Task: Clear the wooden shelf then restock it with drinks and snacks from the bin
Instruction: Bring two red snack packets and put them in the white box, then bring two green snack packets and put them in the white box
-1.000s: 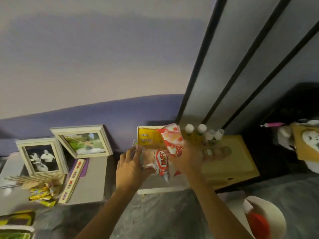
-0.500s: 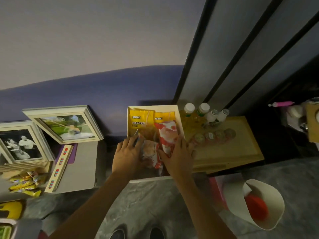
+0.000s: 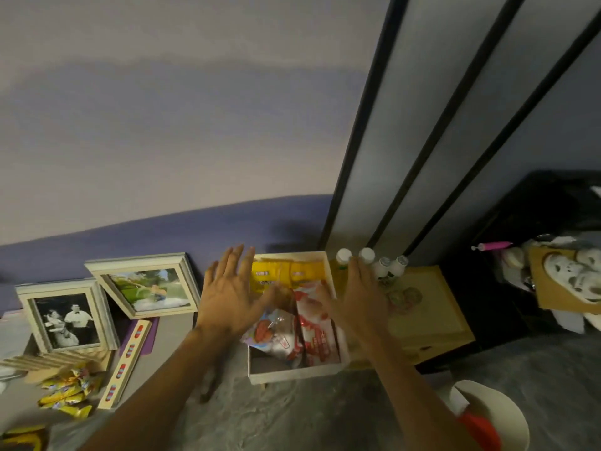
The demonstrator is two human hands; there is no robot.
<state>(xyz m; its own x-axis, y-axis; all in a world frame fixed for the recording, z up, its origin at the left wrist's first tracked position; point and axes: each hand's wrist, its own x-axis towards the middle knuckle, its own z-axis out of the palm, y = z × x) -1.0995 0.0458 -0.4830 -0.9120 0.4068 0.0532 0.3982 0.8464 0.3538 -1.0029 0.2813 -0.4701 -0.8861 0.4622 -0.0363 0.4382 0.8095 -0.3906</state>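
A shallow wooden shelf box (image 3: 294, 374) lies on the floor against the wall. Inside it are yellow snack packs (image 3: 279, 275) at the far end and red-and-white snack bags (image 3: 317, 333) nearer me. My left hand (image 3: 232, 296) hovers over the box's left edge, fingers spread and holding nothing. My right hand (image 3: 359, 297) hovers over the right edge, also spread and holding nothing. Several white-capped drink bottles (image 3: 370, 262) stand just right of the box, at the wall.
Two framed photos (image 3: 146, 288) lean on the wall at left, with a long wooden strip (image 3: 128, 359) and yellow snack packets (image 3: 65, 392) near them. A tan board (image 3: 429, 317) lies right of the box. A white bin (image 3: 497, 415) holding something red sits at lower right.
Both hands have let go of the red-and-white snack bags, which now lie in the box. The hands have lifted and spread apart above it.
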